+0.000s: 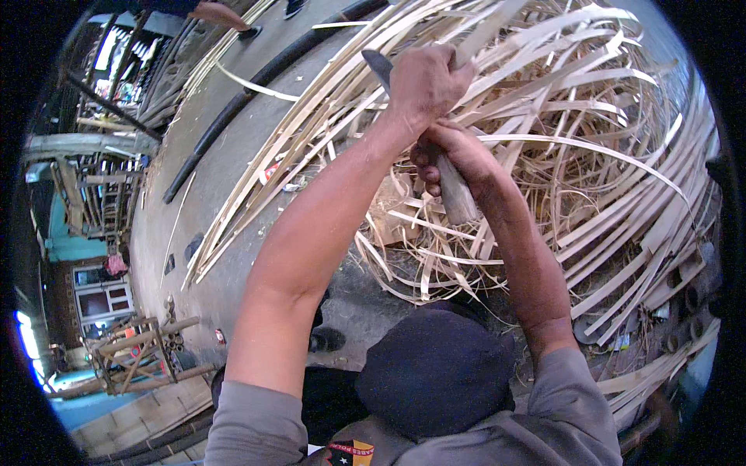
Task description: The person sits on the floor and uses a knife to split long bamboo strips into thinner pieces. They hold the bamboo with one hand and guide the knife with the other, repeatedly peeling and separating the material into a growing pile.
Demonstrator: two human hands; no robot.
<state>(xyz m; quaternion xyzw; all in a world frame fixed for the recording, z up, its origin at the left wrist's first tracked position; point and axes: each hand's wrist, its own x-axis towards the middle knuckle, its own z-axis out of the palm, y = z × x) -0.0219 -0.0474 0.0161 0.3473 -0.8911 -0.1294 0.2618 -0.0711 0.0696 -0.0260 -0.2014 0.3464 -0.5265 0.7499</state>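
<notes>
My right hand (pixel 451 151) is closed round the pale wooden handle of a knife (pixel 457 194). Its dark blade runs up and to the left, passes beneath my left hand and comes out beyond it, tip exposed. Crossing over the right wrist area, my left hand (pixel 430 81) makes a fist just above the right one. A flat pale bamboo strip (pixel 483 39) comes out of this fist toward the upper right; the fingers hide where it meets the blade. Both arms reach forward over a large heap of split bamboo strips (pixel 575 101) with curled shavings among them.
Long bamboo strips (pixel 256 179) lie on the grey floor to the left. Beyond them runs a black pipe (pixel 233 105). Another person's foot (pixel 247 33) shows at the top left. A bamboo rack (pixel 140 353) stands at the lower left, near a white-framed window (pixel 102 295).
</notes>
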